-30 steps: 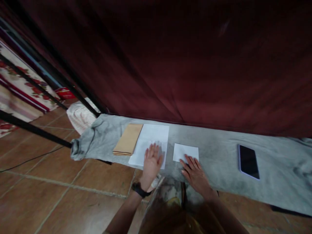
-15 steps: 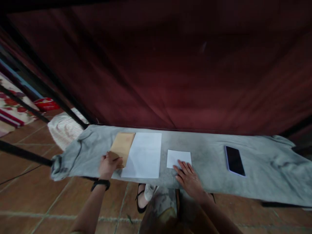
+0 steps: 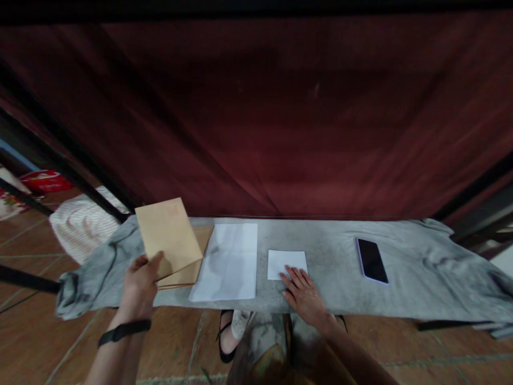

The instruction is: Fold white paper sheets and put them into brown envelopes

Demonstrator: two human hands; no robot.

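Observation:
My left hand [image 3: 141, 274] grips a brown paper envelope [image 3: 168, 232] by its lower left corner, thumb on top, and holds it tilted above the surface. Under it lie more brown envelopes [image 3: 188, 274], partly covered. Beside these, white paper sheets [image 3: 230, 262] lie flat, overlapping the stack's edge or touching it; I cannot tell which. A small folded-looking white paper [image 3: 282, 263] rests to the right of the sheets. On its lower right corner my right hand [image 3: 302, 294] lies flat, fingers spread.
A grey cloth [image 3: 328, 289] covers the narrow bench. A phone with a purple edge [image 3: 372, 260] lies on its right part. Behind hangs a dark red curtain [image 3: 280, 133]. Black metal bars [image 3: 28, 279] and a striped cloth [image 3: 86, 222] are at the left.
My left hand has lifted one brown envelope off the stack and moved it left and up. My right hand stays on the small white paper. The view has shifted slightly.

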